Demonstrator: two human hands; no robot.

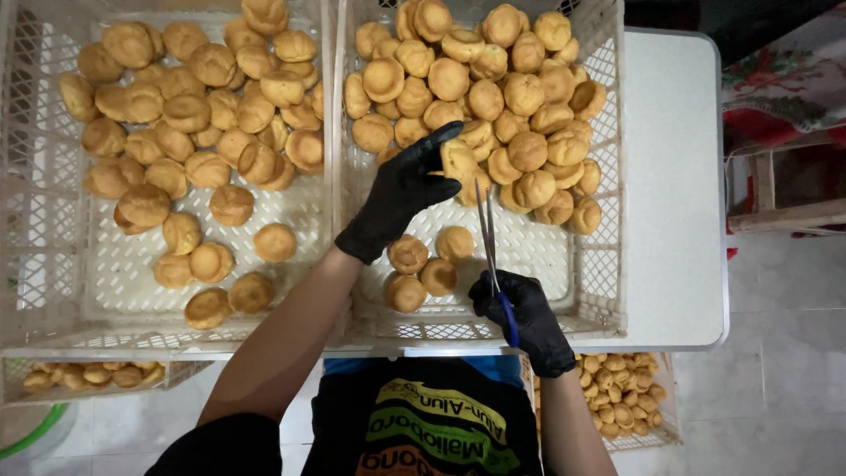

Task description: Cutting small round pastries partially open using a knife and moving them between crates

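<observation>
My left hand (401, 189), in a black glove, reaches into the right crate (608, 264) and grips a golden round pastry puff (458, 159) at the edge of the pile. My right hand (520, 313), also in a black glove, holds scissors (489, 242) with a blue handle, blades pointing up toward the puff. Several loose puffs (423, 264) lie on the crate floor between my two hands. A heap of puffs (502, 88) fills the far half of that crate.
A second white plastic crate (35, 264) on the left holds several more puffs (189, 115). Both crates rest on a white table (674, 176). Lower crates with puffs (626, 397) sit under the table on both sides. A tiled floor lies to the right.
</observation>
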